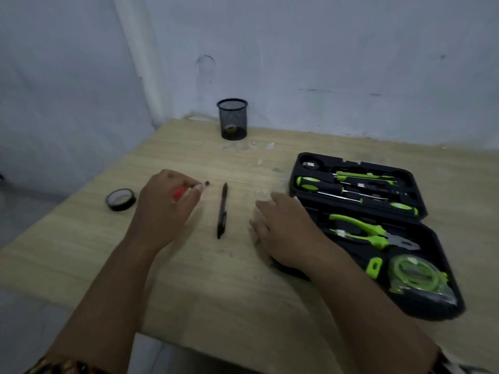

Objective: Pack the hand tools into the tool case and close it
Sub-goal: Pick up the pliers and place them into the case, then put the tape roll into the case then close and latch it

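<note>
Open tool case (305, 160) at the right of the wooden table (216, 279), with green-handled screwdrivers (318, 184), pliers (361, 230) and tape measure (415, 273) seated in it. A small red object (178, 194) is gripped in the curled fingers of the left hand (167, 203); the right hand (283, 233) is laid flat, fingers loosely extended, at the case's left edge. A slim black pen-like tool (222, 211) is seen between the hands.

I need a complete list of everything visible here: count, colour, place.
table: 1, light wood
tool case: 1, black, open, right
screwdrivers: at least 2, green-black, case's far half
pliers: 1, green, case's near half
tape measure: 1, green, beside pliers
pen: 1, black, table middle
tape roll: 1, black, left
mesh cup: 1, black, far edge
small thing: 1, red, left of pen
left grip: 1, holds small thing
right grip: 1, at case's left edge
</note>
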The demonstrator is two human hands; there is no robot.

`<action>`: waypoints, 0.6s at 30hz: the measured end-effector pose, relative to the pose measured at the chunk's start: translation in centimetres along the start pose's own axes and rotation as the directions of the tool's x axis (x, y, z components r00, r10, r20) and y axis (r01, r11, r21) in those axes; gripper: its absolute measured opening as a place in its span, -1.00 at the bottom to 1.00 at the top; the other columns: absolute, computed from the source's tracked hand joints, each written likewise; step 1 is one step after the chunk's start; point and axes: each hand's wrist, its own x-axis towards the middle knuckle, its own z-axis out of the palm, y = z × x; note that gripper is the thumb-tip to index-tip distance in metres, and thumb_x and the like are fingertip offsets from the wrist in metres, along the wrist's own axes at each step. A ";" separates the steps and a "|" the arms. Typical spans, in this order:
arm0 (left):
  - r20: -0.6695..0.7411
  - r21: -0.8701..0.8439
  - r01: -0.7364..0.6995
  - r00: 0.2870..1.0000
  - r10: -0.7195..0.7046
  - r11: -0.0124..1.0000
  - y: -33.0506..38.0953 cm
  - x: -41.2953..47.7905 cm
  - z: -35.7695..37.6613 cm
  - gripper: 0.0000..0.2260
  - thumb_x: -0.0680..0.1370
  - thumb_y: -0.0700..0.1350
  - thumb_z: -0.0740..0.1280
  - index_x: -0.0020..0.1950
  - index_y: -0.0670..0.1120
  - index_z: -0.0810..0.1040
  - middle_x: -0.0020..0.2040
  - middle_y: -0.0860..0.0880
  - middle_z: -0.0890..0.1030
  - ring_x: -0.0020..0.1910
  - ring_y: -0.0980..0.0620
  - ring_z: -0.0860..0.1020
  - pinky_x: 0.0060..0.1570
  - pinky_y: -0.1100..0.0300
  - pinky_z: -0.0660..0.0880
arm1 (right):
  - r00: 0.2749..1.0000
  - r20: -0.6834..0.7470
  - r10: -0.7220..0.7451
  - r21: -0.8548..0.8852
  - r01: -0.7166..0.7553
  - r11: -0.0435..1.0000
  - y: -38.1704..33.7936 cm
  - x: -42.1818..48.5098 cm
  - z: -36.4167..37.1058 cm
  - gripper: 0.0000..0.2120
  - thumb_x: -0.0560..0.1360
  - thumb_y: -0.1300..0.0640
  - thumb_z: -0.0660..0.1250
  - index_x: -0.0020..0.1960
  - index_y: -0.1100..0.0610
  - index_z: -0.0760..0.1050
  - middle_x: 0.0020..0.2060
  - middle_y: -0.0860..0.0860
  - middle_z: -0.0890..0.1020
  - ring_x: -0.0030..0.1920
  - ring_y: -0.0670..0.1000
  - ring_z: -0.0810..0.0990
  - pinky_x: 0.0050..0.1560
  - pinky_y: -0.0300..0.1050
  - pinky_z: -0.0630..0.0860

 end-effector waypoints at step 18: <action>-0.215 0.186 0.512 0.854 -0.474 0.838 -8.7 -1.8 -0.4 -0.76 0.52 -0.26 0.32 0.14 -0.14 0.66 0.23 -0.15 0.55 0.23 -0.19 0.51 0.27 0.00 0.43 | 0.999 0.030 0.028 -0.043 -0.027 0.999 -0.3 -0.6 0.9 -0.46 0.63 -0.15 0.01 0.49 0.12 0.29 0.53 0.11 0.22 0.59 0.07 -0.20 0.57 0.06 -0.24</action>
